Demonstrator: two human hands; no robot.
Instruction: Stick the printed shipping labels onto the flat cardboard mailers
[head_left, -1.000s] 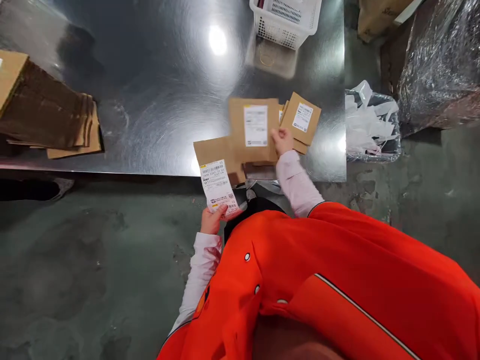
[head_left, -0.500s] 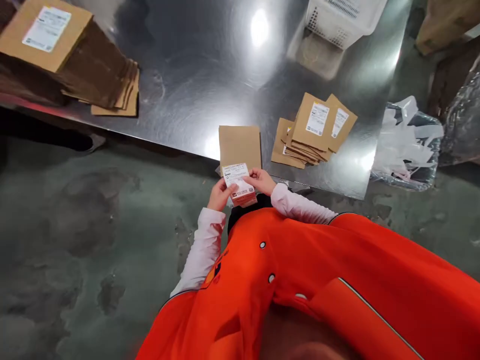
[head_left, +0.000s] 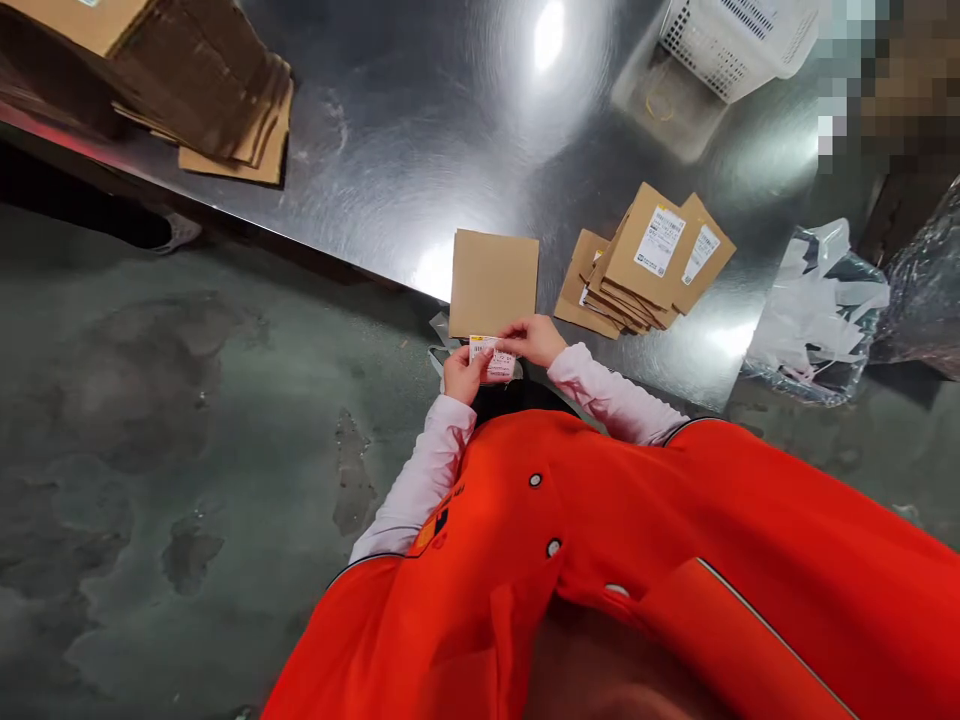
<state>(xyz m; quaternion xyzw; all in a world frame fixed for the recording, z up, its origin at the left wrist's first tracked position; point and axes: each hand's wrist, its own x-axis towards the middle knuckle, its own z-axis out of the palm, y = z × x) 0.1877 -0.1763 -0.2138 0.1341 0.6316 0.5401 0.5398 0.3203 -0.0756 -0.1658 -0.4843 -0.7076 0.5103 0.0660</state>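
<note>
My left hand (head_left: pixel 463 376) is closed on a stack of printed labels (head_left: pixel 496 368), thumb on top, just off the table's front edge. The fingers of my right hand (head_left: pixel 535 341) are pinched at the upper edge of the top label. Just beyond both hands, a plain brown cardboard mailer (head_left: pixel 494 283) lies flat at the table edge, with no label on its upper face. To its right, several labelled cardboard mailers (head_left: pixel 626 270) rest in a loose, fanned pile.
A tall stack of brown cardboard (head_left: pixel 202 90) stands at the left of the metal table (head_left: pixel 390 130). A white perforated basket (head_left: pixel 739 45) sits at the back right. Off the right edge is a plastic-lined bin (head_left: pixel 817 320) with white strips. Someone's shoe (head_left: pixel 180 232) shows at left.
My right hand has moved to the top edge of the label stack, and its fingers now pinch there. The labels look tilted and more covered by my hands. The view has shifted slightly.
</note>
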